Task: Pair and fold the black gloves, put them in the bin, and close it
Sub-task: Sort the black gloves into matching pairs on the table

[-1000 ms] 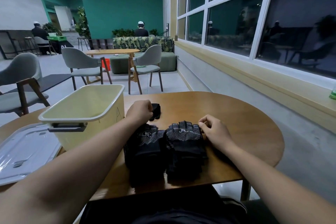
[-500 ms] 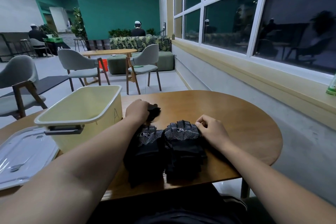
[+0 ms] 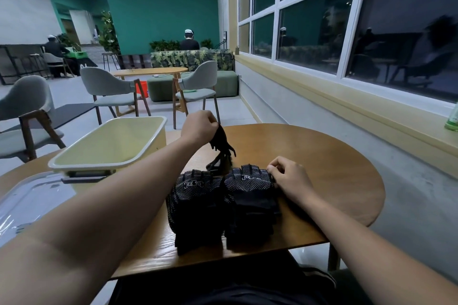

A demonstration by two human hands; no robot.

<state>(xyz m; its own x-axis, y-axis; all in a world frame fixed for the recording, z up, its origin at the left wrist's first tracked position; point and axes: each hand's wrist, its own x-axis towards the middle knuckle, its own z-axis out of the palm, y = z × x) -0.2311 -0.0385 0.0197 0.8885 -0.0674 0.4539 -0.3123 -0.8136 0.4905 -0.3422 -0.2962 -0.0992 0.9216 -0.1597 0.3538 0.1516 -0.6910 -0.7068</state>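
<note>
Pairing: judged to be the step in hand; a loose glove (image 3: 221, 142) is held up for matching.
Left hand (image 3: 198, 126): closed around the glove's cuff, raised above the table (image 3: 322, 156); the glove fingers hang below it.
Right hand (image 3: 290, 179): fingers curled, far edge of the right pile (image 3: 250, 203) apparently pinched between thumb and fingertips.
Piles: left pile (image 3: 195, 208) lies below the left forearm, touching the right pile, which sits just left of the right hand.
Unclear: a dark shape on the table between the two hands, just beyond the piles. Whether it is a second loose glove or the held one's tail cannot be told.
Next move: a mate is called for, then the pair laid flat, folded and added to a pile.
Bin (image 3: 81, 167): open, just left of the left forearm; no gloves are seen inside.
Lid (image 3: 29, 195): off, flat on the table, further left of the left arm.
Obstruction: the left forearm lies between piles and bin, so a lift over the near rim is likely needed.
Surroundings: a bottle (image 3: 452, 119) on the sill, well right of the right hand.
</note>
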